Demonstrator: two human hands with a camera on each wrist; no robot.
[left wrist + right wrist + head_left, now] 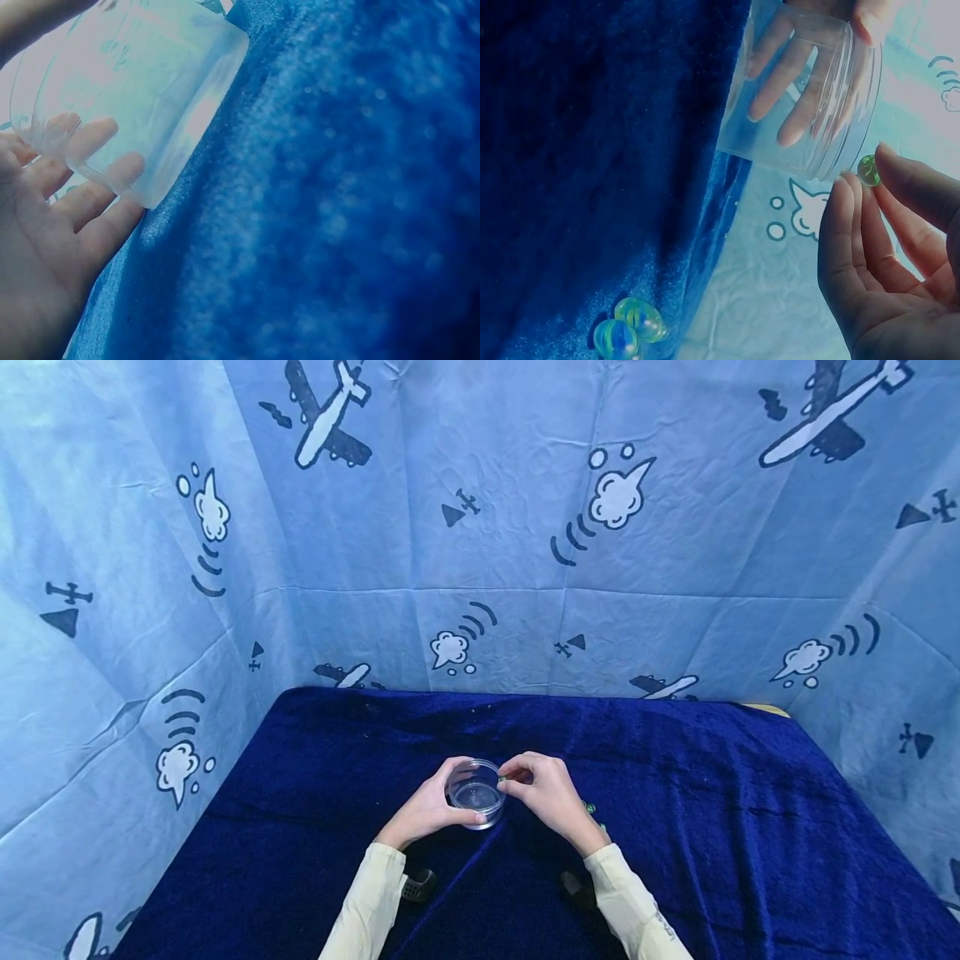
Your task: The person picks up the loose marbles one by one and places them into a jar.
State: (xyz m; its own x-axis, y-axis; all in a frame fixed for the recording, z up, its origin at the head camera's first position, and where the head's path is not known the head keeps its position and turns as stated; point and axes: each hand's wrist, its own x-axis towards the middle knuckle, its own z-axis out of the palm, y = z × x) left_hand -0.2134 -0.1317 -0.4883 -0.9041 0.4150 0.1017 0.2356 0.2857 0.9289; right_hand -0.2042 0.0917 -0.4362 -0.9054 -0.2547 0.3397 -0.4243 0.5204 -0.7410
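Right hand (900, 311) pinches green marble (868, 171) near jar (806, 97); contact unclear.

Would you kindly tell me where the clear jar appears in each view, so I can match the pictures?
Head: the clear jar is low centre, in the left hand.
Left wrist: the clear jar fills the upper left.
Right wrist: the clear jar is at the top, right of centre.
Shared landmark: the left hand gripping it.
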